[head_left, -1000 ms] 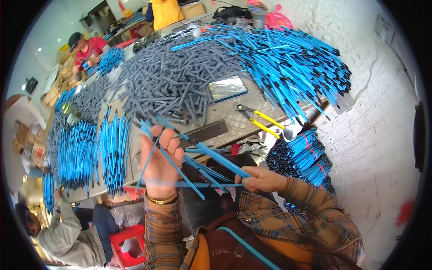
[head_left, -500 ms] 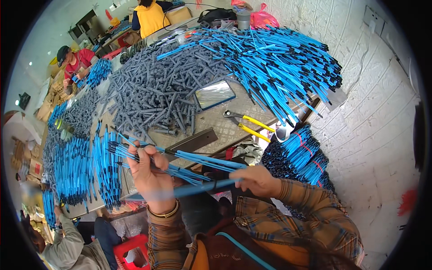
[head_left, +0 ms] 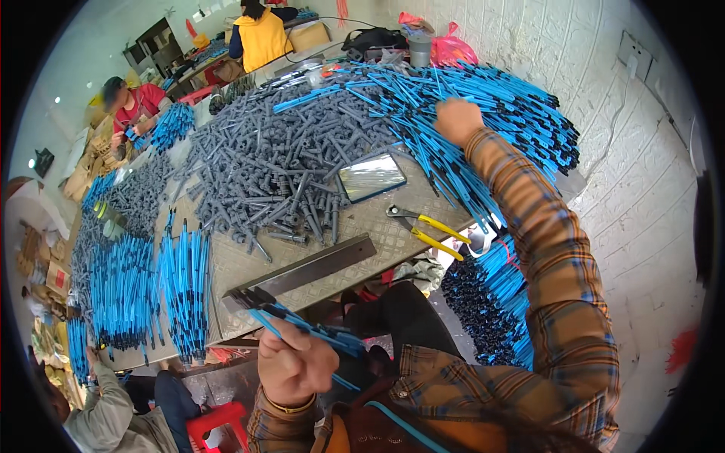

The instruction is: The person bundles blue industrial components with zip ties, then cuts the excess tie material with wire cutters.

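Note:
My left hand (head_left: 296, 364) is low in the middle, its fingers closed around a bundle of thin blue rods with black ends (head_left: 343, 341). The rods stick out on both sides of the fist, their dark tips close to a metal angle bar (head_left: 321, 266) on the table. My right arm stretches far forward. At its end my right hand (head_left: 458, 121) rests on the big heap of blue rods (head_left: 513, 113) at the back right. Its fingers point down into the heap and are mostly hidden, so I cannot tell what they grip.
A mound of grey plastic plugs (head_left: 279, 166) covers the table's middle. Before it lie a flat shiny-topped box (head_left: 371, 179) and yellow-handled pincers (head_left: 430, 228). Blue rods stand in rows (head_left: 124, 291) at left. Tied bundles (head_left: 487, 302) sit below right. A co-worker in red (head_left: 140, 106) sits far left.
My right hand has left the rods near my left hand and gone up and forward to the heap. My left hand has dropped lower, still gripping its bundle.

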The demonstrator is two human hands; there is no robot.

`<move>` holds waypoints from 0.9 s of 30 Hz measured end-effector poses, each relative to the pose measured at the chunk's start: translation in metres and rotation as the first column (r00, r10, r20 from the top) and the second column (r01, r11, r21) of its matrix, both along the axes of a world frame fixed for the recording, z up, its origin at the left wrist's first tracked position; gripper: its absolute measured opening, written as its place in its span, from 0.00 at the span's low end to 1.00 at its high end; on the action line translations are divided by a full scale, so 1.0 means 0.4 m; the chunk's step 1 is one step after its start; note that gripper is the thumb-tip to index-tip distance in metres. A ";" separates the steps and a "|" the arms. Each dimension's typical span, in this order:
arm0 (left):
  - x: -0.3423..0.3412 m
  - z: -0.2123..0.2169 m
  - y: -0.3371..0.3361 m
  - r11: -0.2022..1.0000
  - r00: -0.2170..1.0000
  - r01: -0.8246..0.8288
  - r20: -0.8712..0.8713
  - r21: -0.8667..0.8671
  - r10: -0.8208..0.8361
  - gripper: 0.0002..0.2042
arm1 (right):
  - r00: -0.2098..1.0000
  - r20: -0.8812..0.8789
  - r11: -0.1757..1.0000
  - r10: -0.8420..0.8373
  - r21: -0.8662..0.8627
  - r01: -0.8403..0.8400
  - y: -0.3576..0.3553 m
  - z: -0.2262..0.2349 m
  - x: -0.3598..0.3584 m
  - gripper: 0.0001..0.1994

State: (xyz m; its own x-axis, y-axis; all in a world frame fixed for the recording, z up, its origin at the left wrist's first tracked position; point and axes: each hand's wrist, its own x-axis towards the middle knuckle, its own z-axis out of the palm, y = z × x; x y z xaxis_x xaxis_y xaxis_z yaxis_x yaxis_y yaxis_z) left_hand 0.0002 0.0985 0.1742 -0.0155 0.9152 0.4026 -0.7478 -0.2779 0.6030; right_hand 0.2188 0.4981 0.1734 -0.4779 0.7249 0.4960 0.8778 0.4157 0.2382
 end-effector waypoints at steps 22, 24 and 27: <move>0.029 0.036 -0.084 0.943 0.988 -0.113 -0.138 -0.312 0.073 0.16 | 0.636 -0.697 0.915 0.331 0.071 -0.398 -0.186 0.248 0.027 0.10; 0.023 0.034 -0.083 0.936 0.995 -0.098 -0.030 -0.337 0.093 0.16 | 0.542 -0.570 0.770 0.618 0.296 -0.566 -0.249 0.278 0.021 0.10; -0.027 -0.005 -0.052 0.928 0.989 -0.093 0.077 -0.362 0.129 0.16 | 0.471 -0.321 0.567 0.822 0.368 -0.737 -0.378 0.288 0.000 0.11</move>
